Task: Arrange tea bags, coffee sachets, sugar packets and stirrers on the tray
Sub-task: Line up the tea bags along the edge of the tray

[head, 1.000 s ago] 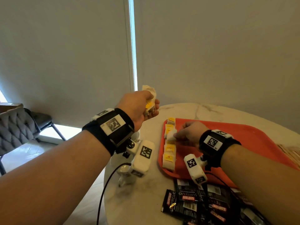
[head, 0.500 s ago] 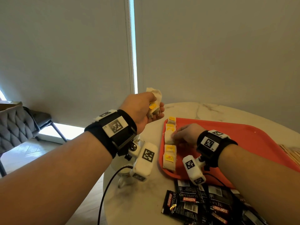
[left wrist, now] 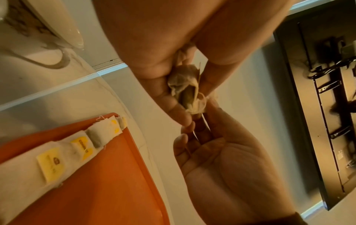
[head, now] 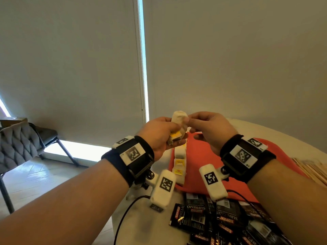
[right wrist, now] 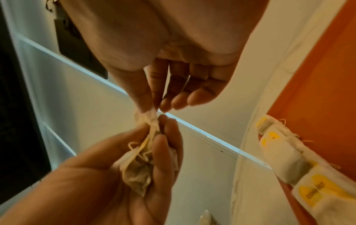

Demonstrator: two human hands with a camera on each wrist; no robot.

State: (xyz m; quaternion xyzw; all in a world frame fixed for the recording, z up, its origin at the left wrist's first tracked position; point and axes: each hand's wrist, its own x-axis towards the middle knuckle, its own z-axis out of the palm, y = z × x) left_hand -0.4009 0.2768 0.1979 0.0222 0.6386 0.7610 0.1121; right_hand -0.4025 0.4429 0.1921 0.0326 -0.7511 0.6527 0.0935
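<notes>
Above the tray's far left corner my left hand (head: 164,131) grips a small bunch of white tea bags (head: 179,119) with yellow tags. My right hand (head: 192,121) meets it from the right. Its thumb and forefinger pinch the top of one tea bag (right wrist: 152,117) in that bunch (left wrist: 185,89). A row of tea bags (head: 179,165) lies along the left edge of the orange-red tray (head: 203,156). Black coffee sachets (head: 203,214) lie in a loose heap on the table in front of the tray. Sugar packets are not in view.
Wooden stirrers (head: 315,172) lie on the table right of the tray. The round marble table (head: 141,218) ends just left of the tray. A grey padded chair (head: 16,144) stands on the floor at the left. A white vessel (left wrist: 48,22) is near the table's far edge.
My right hand has lifted off the row of tea bags on the tray and come up to the bunch in my left hand, now pinching one bag there.
</notes>
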